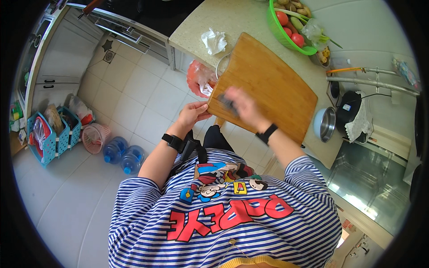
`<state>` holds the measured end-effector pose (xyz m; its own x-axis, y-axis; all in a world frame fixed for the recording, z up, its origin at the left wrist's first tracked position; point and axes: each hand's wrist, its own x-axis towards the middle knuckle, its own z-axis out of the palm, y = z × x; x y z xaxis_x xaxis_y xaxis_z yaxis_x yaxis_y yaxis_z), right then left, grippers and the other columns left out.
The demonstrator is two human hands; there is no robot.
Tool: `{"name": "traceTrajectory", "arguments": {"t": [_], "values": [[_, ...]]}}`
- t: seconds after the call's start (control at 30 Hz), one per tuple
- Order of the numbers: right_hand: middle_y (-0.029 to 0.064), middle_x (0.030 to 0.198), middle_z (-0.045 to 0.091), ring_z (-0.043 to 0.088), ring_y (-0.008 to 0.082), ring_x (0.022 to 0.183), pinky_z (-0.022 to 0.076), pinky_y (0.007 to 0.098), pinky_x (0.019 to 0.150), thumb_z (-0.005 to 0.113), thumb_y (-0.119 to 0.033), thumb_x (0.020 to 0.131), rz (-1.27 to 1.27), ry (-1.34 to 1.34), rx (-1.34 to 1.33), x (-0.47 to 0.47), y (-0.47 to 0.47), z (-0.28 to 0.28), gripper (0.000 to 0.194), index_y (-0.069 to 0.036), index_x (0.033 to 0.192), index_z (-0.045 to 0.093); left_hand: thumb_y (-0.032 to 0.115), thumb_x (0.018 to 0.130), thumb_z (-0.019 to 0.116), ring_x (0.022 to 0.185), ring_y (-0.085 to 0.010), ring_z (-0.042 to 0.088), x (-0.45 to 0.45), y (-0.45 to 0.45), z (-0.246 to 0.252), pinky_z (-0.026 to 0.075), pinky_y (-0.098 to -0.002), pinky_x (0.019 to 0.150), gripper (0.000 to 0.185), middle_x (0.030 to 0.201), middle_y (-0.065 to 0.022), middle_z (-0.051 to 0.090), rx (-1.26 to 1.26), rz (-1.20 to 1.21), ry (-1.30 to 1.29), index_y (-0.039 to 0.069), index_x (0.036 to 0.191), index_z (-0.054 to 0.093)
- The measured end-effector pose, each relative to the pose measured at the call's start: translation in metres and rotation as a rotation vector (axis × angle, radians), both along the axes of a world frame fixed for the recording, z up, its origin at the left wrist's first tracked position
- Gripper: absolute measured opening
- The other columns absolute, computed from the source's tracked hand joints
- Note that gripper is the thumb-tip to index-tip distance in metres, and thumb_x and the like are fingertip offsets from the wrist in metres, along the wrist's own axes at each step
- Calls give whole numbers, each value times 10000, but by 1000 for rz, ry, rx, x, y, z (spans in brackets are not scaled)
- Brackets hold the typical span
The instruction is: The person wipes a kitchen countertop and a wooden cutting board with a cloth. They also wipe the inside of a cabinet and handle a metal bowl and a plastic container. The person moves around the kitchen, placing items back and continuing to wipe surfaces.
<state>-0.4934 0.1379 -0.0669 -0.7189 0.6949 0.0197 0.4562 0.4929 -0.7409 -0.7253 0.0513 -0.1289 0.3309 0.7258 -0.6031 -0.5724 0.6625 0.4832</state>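
A wooden cutting board [268,83] lies over the front edge of the counter, its near side jutting out above the floor. My left hand [194,115] grips the board's near left corner between thumb and fingers. Over the same end of the board, my right hand [246,105] is blurred. It has a dark grey cloth or pad [228,104] under its fingers, against the board's top; its exact kind cannot be made out. A curved metal handle [218,65] sticks out at the board's left side.
Crumpled white tissue [214,41] rests on the counter [197,21]. Beyond the board stands a green basket [280,33] of vegetables. A metal bowl [326,124] is at right, near a glass-like panel [365,177]. Below the counter is a red bag-lined bin [194,78].
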Motion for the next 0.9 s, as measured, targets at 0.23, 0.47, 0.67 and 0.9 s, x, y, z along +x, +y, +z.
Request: {"name": "traceTrajectory", "arguments": {"t": [0.23, 0.47, 0.67, 0.9], "values": [[133, 1012, 618, 562, 329, 972, 440, 400, 880, 632, -76, 823, -566, -72, 370, 26, 102, -37, 140, -32, 956, 648, 138, 965, 493, 1073, -243, 598, 3, 3, 0, 486, -347, 951, 351, 1170, -143, 600, -18, -3, -2, -63, 1252, 507], [112, 904, 590, 523, 323, 848, 440, 413, 771, 638, -66, 795, -593, -174, 601, 15, 87, -35, 95, -52, 887, 657, 144, 960, 504, 1030, -235, 620, 6, 7, -2, 496, -333, 932, 344, 1147, -136, 614, 13, 34, 36, -57, 1239, 523], [115, 918, 604, 536, 318, 876, 446, 399, 788, 634, -46, 798, -324, -217, 476, 24, 98, -32, 80, -46, 875, 656, 156, 953, 526, 1003, -226, 631, 7, 2, 0, 508, -316, 904, 338, 1112, -127, 629, -2, 24, 68, -51, 1219, 540], [121, 925, 592, 539, 335, 879, 445, 408, 780, 635, -48, 791, -404, -263, 526, 10, 76, -36, 80, -46, 869, 645, 163, 955, 526, 992, -219, 635, -1, -4, 3, 511, -308, 894, 325, 1093, -124, 636, -15, 20, 85, -50, 1198, 558]]}}
